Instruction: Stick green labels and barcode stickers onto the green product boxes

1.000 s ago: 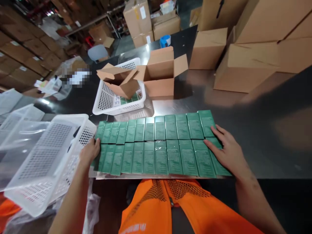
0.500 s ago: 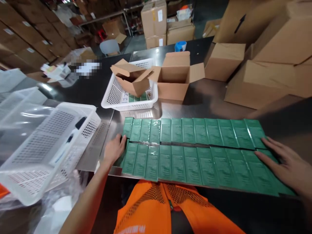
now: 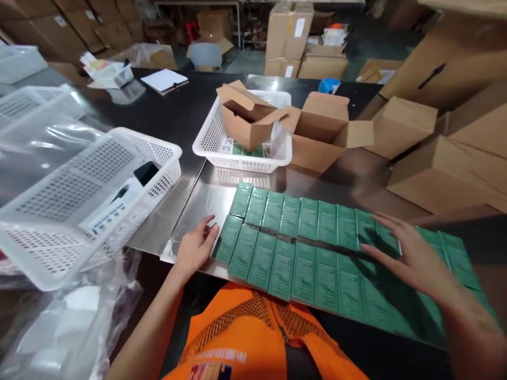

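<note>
Loosely, the left hand [image 3: 196, 245] is lying open-fingered against the left end of the green boxes [image 3: 301, 248], while the right hand [image 3: 412, 253] is hovering flat, blurred, over them at centre right, holding nothing. Bare steel table [image 3: 198, 203] is showing leftward toward the white basket [image 3: 99, 195].
</note>
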Available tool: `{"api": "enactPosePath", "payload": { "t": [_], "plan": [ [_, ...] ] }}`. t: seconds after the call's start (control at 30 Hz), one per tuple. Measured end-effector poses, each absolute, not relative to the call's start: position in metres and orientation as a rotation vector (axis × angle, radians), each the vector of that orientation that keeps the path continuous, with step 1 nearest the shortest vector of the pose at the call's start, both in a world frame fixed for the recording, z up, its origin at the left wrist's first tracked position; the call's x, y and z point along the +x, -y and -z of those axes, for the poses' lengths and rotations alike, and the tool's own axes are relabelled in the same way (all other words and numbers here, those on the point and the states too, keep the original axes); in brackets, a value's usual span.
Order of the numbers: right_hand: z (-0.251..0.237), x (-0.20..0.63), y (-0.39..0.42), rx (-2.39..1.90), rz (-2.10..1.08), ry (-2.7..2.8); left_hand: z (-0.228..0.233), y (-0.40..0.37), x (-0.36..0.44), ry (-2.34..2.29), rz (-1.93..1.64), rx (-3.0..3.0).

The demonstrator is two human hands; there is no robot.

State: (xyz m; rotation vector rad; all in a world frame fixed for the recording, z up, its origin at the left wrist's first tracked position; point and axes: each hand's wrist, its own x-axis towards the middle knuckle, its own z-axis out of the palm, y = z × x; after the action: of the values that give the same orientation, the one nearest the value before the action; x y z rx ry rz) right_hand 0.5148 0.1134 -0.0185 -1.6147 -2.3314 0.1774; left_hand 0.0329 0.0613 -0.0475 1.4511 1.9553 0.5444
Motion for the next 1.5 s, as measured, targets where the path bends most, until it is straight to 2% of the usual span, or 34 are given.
{"api": "enactPosePath", "payload": {
  "t": [0.17, 0.3, 0.43, 0.6, 0.83, 1.13, 1.27, 1.37, 1.43, 1.5],
  "plan": [
    [0.007, 0.382, -0.171, -1.176, -0.633, 2.596, 0.071, -0.005, 0.030, -1.905, -0.738, 1.580],
    [0.007, 0.303, -0.218, -1.026, -0.721, 2.674, 0.083, 0.010, 0.036, -1.991, -0.834, 1.738],
    [0.020, 0.248, -0.262, -1.111, -0.814, 2.731, 0.086, 0.005, 0.043, -1.994, -0.854, 1.809],
    [0.037, 0.221, -0.292, -1.138, -0.933, 2.823, 0.094, -0.002, 0.043, -1.876, -0.953, 1.895],
    [0.039, 0.213, -0.290, -1.023, -0.992, 2.758, 0.096, 0.002, 0.032, -1.813, -1.211, 2.133],
    [0.055, 0.176, -0.283, -0.962, -1.046, 2.559, 0.086, -0.004, -0.011, -1.804, -1.075, 2.298],
    [0.040, 0.193, -0.273, -0.871, -0.953, 2.644, 0.072, 0.005, -0.017, -1.854, -1.140, 1.988],
    [0.026, 0.226, -0.264, -0.891, -0.781, 2.772, 0.059, 0.025, -0.004, -2.043, -1.245, 1.401],
    [0.024, 0.249, -0.265, -1.061, -0.702, 2.836, 0.055, 0.037, 0.013, -1.860, -1.108, 0.921],
    [0.027, 0.265, -0.270, -1.249, -0.660, 2.882, 0.058, 0.042, 0.033, -1.452, -0.889, 0.456]
  ]
}}
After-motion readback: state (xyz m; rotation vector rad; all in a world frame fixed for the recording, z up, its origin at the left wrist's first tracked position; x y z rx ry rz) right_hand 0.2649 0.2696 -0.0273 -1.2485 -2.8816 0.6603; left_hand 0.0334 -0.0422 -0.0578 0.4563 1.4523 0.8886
